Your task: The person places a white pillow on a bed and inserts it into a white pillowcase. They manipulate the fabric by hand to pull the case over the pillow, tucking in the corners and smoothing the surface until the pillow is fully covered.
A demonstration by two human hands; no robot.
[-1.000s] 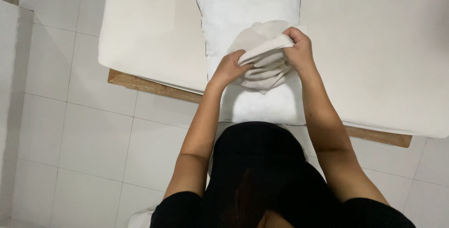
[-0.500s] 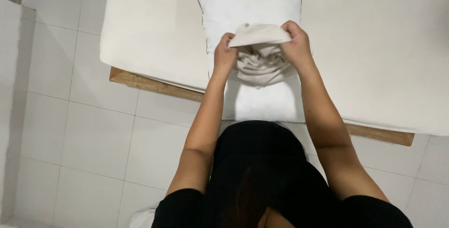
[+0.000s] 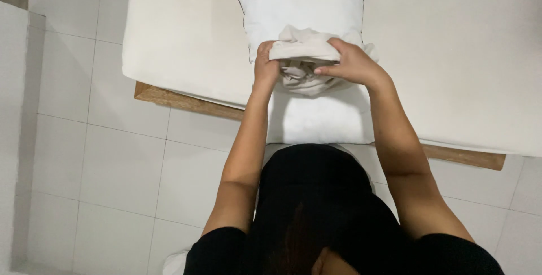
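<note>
**Both hands on a bunched pillowcase over the pillow**

My left hand (image 3: 265,66) grips the left end of the beige pillowcase (image 3: 302,60), fingers curled tight into the cloth. My right hand (image 3: 350,63) lies over its right part, fingers pressed together and bent down across the top fold, thumb tucked under the edge. The pillowcase is gathered into a loose roll whose long axis runs left to right between my hands; crumpled folds hang below it, and a bit of cloth sticks out past my right wrist. I think its open mouth faces toward me, though the folds hide it too well to be sure. It sits just above the middle of the white pillow (image 3: 307,9), which lies bare on the white mattress (image 3: 186,32), its long axis pointing away from me, its near end overhanging the wooden bed frame (image 3: 169,99)
</note>
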